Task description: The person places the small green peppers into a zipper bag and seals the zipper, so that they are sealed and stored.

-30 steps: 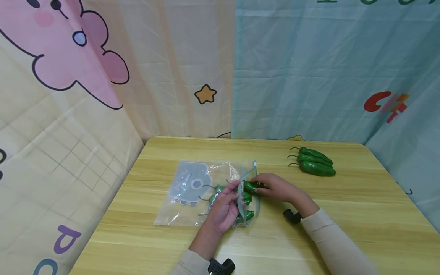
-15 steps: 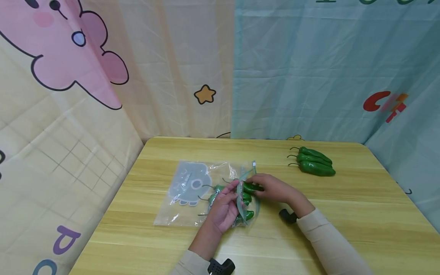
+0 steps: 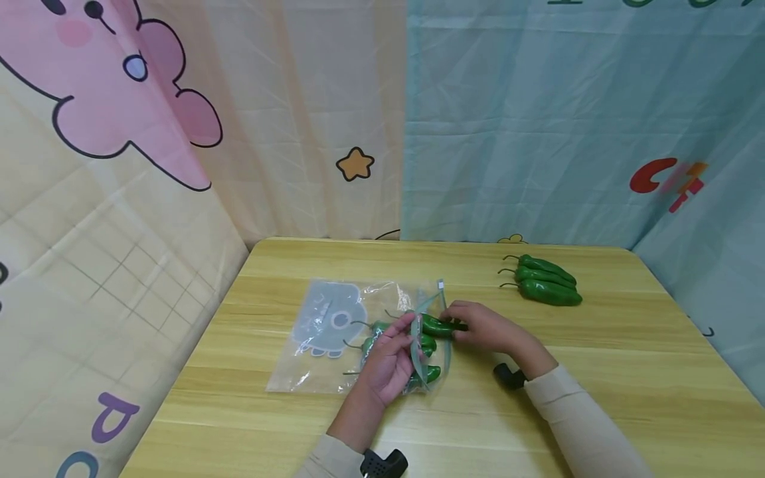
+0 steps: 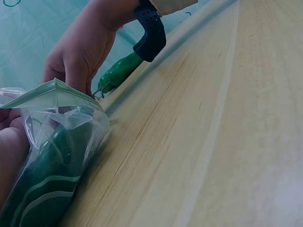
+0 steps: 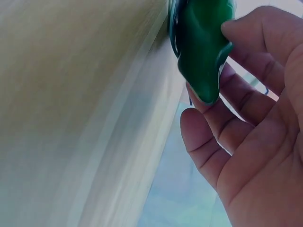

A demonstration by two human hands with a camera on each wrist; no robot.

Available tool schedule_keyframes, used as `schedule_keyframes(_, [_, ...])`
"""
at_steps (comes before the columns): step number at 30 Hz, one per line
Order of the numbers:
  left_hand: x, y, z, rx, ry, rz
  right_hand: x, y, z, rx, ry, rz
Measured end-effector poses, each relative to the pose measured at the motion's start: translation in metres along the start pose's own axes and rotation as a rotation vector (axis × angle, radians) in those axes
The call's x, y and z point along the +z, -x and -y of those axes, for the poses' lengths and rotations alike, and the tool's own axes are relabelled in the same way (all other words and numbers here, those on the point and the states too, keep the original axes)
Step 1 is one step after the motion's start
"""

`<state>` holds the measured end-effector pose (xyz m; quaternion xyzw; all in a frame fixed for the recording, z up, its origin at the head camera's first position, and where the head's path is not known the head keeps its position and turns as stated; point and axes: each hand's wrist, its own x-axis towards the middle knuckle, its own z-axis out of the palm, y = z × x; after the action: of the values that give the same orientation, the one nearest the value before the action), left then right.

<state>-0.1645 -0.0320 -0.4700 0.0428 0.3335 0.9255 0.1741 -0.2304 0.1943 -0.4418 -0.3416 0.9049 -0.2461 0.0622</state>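
"Cream cloth (image 3: 287, 133) and blue cloth (image 3: 556, 133) hang behind a wood-grain counter (image 3: 657, 372). On it lies a clear zip bag (image 3: 299, 375), its mouth toward my right."

"Why flat, and why that way round?"

"Thin film would probably slump if stood up, and this way the mouth faces my right hand (image 3: 484, 326)."

"What are your hands doing?"

"My left hand (image 3: 391, 365) pinches the near lip of the mouth, I think to make it gape. My right pinches a green pepper (image 3: 439, 326) near its tip. It lies across the mouth, stem end inside; gripping the tip likely lets my fingers clear the plastic."

"And the other peppers?"

"Several bagged peppers (image 3: 433, 374) lie partly behind my left hand, so I can't give a sure count. Three loose peppers (image 3: 546, 279) rest side by side at the back right, stems leftward, perhaps lined up for easy lifting."
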Motion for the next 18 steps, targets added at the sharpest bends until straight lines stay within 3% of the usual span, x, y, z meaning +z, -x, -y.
schedule_keyframes(11, [0.000, 0.000, 0.000, 0.000, 0.002, 0.007, 0.006, -0.010, 0.001, -0.079, 0.038, -0.014])
schedule_keyframes(18, [0.000, 0.000, 0.000, -0.002, 0.003, 0.003, 0.010, -0.014, 0.005, -0.076, 0.045, -0.027])
